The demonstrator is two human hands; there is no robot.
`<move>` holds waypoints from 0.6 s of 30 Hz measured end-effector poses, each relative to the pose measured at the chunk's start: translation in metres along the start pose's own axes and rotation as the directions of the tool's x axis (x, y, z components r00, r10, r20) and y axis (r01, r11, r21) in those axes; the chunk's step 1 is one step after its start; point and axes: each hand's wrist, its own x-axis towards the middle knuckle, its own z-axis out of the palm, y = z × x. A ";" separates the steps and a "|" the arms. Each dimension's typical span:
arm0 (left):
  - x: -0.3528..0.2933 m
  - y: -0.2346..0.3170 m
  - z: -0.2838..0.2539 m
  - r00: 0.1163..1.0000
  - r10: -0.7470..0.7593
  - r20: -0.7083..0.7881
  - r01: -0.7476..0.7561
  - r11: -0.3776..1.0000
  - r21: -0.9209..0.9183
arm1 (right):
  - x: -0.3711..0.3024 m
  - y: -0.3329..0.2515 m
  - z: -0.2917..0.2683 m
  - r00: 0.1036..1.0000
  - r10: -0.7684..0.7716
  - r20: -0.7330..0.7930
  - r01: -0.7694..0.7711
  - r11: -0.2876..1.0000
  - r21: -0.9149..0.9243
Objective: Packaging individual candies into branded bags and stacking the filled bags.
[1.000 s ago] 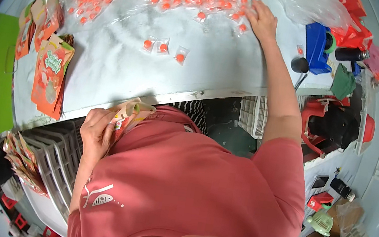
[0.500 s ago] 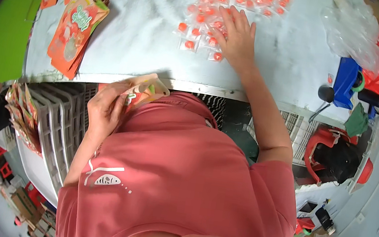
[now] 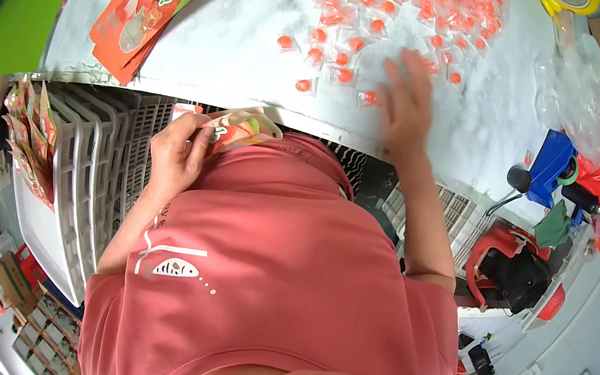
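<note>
My left hand (image 3: 175, 157) grips a printed pouch (image 3: 241, 128) with its mouth held up against my chest, just below the table's front edge. My right hand (image 3: 407, 103) lies flat on the white table (image 3: 234, 55), fingers spread, over small clear packets with orange sweets (image 3: 345, 40). A few packets lie loose right by its fingers (image 3: 303, 85). Whether any packet is under the palm is hidden. More packets are spread in a heap toward the far side of the table.
A stack of orange and green printed pouches (image 3: 141, 8) lies at the table's left. Grey crates (image 3: 96, 166) stand to my left, with more pouches (image 3: 26, 141) beside them. A blue tape dispenser (image 3: 552, 168), clear bags (image 3: 577, 96) and red items sit at the right.
My right hand has drawn back from the far heap toward the table's front, dragging packets with it. My left hand has kept the pouch at my chest.
</note>
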 end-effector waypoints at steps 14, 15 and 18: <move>-0.010 -0.004 0.006 1.000 -0.004 -0.016 0.003 1.000 -0.030 | 0.042 -0.061 0.106 0.947 -0.132 0.292 0.180 0.973 -0.142; -0.011 -0.004 0.005 1.000 0.002 -0.019 -0.002 0.999 -0.034 | 0.042 -0.060 0.107 0.946 -0.138 0.293 0.185 0.973 -0.137; -0.014 -0.005 0.001 0.999 -0.030 -0.025 0.029 0.999 -0.034 | 0.039 -0.050 0.102 0.943 -0.093 0.319 0.161 0.968 -0.193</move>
